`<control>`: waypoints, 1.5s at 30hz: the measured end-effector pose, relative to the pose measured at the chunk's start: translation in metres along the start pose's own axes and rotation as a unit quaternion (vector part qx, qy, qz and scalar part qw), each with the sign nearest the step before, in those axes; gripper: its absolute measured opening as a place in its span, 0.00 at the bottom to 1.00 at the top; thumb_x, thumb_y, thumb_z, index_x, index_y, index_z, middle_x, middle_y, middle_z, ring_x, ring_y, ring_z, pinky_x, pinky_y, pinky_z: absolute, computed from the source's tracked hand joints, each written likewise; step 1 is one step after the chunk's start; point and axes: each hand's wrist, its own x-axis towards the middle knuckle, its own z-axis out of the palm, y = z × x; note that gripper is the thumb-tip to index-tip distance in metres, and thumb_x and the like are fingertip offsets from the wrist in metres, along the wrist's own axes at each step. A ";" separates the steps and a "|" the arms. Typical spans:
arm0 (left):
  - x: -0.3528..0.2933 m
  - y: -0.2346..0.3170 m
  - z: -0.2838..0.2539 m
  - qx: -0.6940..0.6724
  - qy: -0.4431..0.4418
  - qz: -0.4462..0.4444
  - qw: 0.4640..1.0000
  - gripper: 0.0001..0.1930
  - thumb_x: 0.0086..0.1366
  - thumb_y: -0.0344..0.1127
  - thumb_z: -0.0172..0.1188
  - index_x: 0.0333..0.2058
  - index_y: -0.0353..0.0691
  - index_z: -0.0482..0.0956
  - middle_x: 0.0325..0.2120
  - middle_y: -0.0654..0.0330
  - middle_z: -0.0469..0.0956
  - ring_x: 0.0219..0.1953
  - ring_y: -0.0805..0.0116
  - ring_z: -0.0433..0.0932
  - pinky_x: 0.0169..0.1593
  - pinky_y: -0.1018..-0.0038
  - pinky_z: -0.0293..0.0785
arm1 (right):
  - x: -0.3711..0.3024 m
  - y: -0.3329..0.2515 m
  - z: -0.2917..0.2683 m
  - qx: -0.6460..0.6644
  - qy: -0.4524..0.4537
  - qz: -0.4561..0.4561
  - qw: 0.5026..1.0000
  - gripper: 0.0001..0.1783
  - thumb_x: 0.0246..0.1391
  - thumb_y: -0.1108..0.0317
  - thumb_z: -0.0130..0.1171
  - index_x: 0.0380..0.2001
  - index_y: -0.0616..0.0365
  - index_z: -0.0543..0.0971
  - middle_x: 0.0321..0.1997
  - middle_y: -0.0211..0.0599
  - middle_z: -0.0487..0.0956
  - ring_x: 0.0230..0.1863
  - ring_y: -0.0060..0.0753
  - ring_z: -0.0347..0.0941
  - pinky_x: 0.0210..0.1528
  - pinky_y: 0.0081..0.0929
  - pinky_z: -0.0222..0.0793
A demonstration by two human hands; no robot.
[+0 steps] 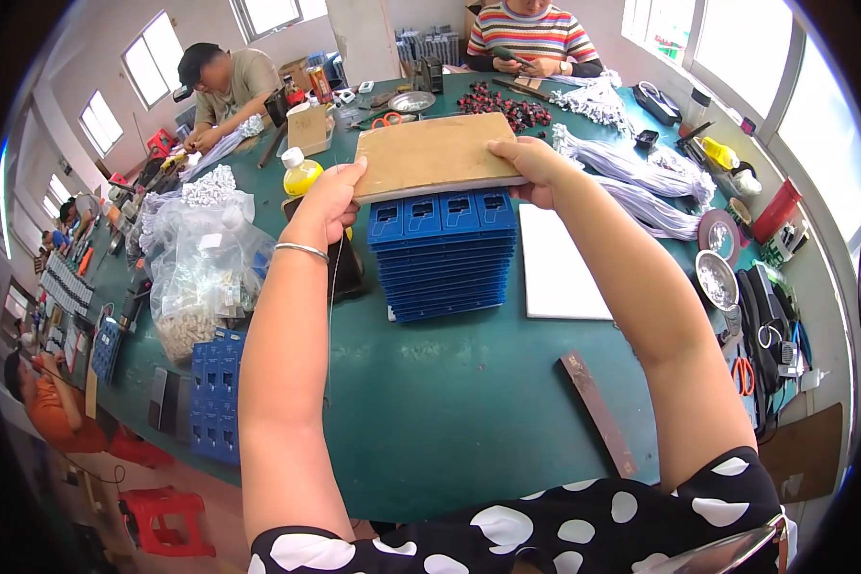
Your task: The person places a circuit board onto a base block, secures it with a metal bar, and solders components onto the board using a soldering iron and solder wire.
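Observation:
A flat tan board [435,153] with a pale underside is gripped at its two sides. My left hand [333,199] clasps its left edge and my right hand [538,170] its right edge, thumbs on top. The board is just above a tall stack of blue circuit-board panels [445,263]; whether it touches the stack I cannot tell. It covers the far part of the top panel. To the right of the stack lies a white foam sheet [560,263], partly behind my right forearm.
Left are a plastic bag of small parts [206,258], a yellow bottle [301,174] and more blue panels [216,392]. A brown metal bar [597,411] lies near right. White cable bundles [631,182] and a red-black parts pile [507,105] are beyond. Two people sit across the green table [421,402].

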 end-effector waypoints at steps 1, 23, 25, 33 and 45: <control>0.000 0.000 0.000 -0.020 -0.003 -0.005 1.000 0.13 0.71 0.51 0.56 0.35 0.49 0.73 0.20 0.72 0.67 0.16 0.80 0.55 0.20 0.79 0.47 | 0.001 0.000 0.001 -0.001 0.001 -0.008 1.000 0.13 0.61 0.55 0.61 0.41 0.50 0.76 0.33 0.30 0.76 0.31 0.27 0.67 0.29 0.32 0.62; -0.328 -0.174 0.074 -0.599 -0.102 0.180 0.773 0.33 0.75 0.58 0.42 0.70 0.43 0.57 0.70 0.51 0.59 0.70 0.48 0.61 0.71 0.46 0.59 | -0.294 0.144 0.096 0.195 -0.052 -0.007 0.979 0.27 0.64 0.69 0.59 0.61 0.69 0.63 0.56 0.46 0.75 0.56 0.33 0.73 0.61 0.32 0.69; -0.348 -0.194 0.082 -0.447 -0.056 0.215 0.866 0.33 0.76 0.58 0.42 0.70 0.43 0.57 0.70 0.51 0.58 0.70 0.49 0.60 0.71 0.46 0.58 | -0.315 0.160 0.089 0.165 -0.064 0.024 0.984 0.33 0.64 0.64 0.60 0.65 0.68 0.60 0.59 0.48 0.72 0.60 0.34 0.70 0.63 0.34 0.67; -0.355 -0.212 0.098 -0.672 -0.240 0.103 0.692 0.31 0.78 0.54 0.38 0.72 0.42 0.53 0.71 0.50 0.56 0.71 0.51 0.58 0.72 0.52 0.59 | -0.333 0.126 0.078 -0.381 0.066 -0.377 0.842 0.34 0.59 0.54 0.62 0.66 0.50 0.66 0.65 0.49 0.66 0.66 0.56 0.61 0.67 0.52 0.57; -0.296 -0.103 0.083 -0.152 -0.265 0.189 0.933 0.29 0.80 0.51 0.34 0.71 0.41 0.58 0.64 0.52 0.64 0.67 0.60 0.64 0.72 0.66 0.56 | -0.262 0.179 0.157 0.109 0.207 -0.493 0.838 0.30 0.71 0.50 0.38 0.67 0.58 0.60 0.70 0.52 0.57 0.69 0.52 0.55 0.70 0.43 0.51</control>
